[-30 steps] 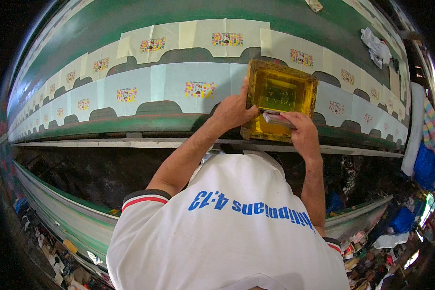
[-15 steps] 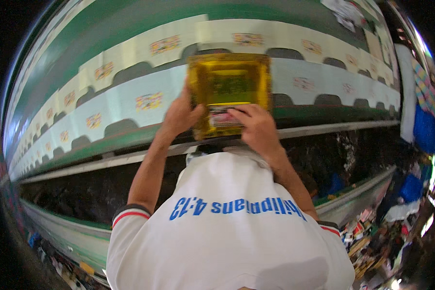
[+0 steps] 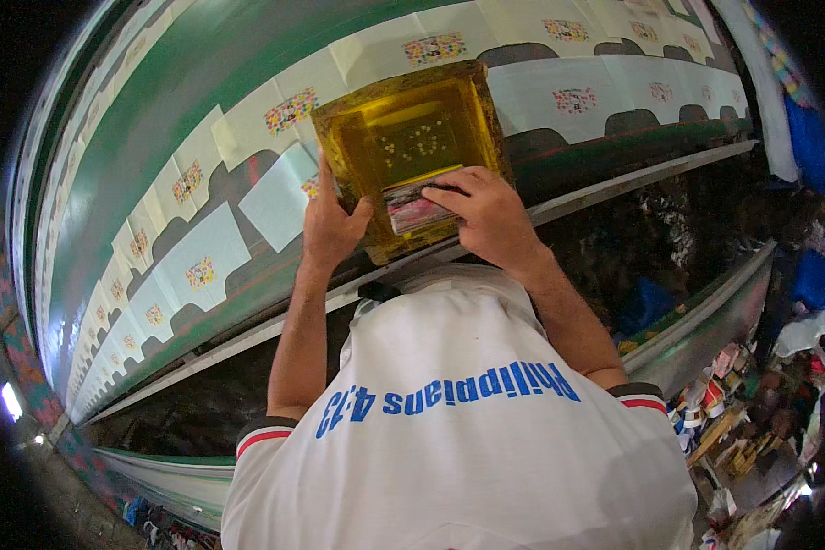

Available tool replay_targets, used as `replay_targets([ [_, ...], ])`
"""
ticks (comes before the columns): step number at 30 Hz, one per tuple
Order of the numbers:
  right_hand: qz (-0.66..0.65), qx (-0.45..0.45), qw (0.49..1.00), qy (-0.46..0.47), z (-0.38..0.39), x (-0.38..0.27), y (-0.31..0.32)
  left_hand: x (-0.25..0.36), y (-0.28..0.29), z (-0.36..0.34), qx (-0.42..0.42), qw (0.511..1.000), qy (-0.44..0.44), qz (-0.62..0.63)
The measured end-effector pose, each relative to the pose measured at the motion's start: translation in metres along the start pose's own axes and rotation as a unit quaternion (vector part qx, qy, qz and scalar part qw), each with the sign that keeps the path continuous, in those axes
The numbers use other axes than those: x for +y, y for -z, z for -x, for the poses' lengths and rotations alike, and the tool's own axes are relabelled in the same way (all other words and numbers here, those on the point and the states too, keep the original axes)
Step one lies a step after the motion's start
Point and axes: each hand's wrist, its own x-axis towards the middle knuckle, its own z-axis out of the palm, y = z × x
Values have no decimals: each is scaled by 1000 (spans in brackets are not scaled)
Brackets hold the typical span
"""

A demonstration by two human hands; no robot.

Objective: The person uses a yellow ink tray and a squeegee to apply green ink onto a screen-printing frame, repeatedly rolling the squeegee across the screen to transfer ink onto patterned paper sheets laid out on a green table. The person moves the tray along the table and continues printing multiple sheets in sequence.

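Note:
A screen-printing frame (image 3: 500, 137) with dark edges and yellow mesh lies tilted over the printed pieces on the long table, its mesh showing a pattern of small pale dots. My left hand (image 3: 332, 225) grips its left side, thumb on the near part and fingers along the outer edge. Inside the frame's near end, my right hand (image 3: 490, 215) holds a flat squeegee (image 3: 414, 211) smeared with pink, fingers bent over its right end. Beside my left hand, one pale blue piece (image 3: 280, 197) sits askew from its row. The frame hides the pieces beneath it.
Rows of pale cut pieces (image 3: 522, 96) with colourful prints run along the green table (image 3: 170, 110). A pale rail (image 3: 651, 179) edges its near side. Mixed scraps (image 3: 733, 412) lie heaped at lower right, near blue bundles (image 3: 811, 280).
My view has turned, so the table now slants more steeply. The frame appears tilted counterclockwise, with both hands still on it and the squeegee. The askew piece now shows at its left.

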Motion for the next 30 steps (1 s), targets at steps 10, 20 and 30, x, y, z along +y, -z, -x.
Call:
replay_targets([
  [10,5,-25,1000,12,21,45,12,8,-51,-18,7,998,29,60],
  [20,-15,-20,999,33,19,49,16,5,-53,-19,-1,983,6,184],
  [30,-2,-16,999,33,18,50,9,7,-50,-18,6,994,-1,114],
])
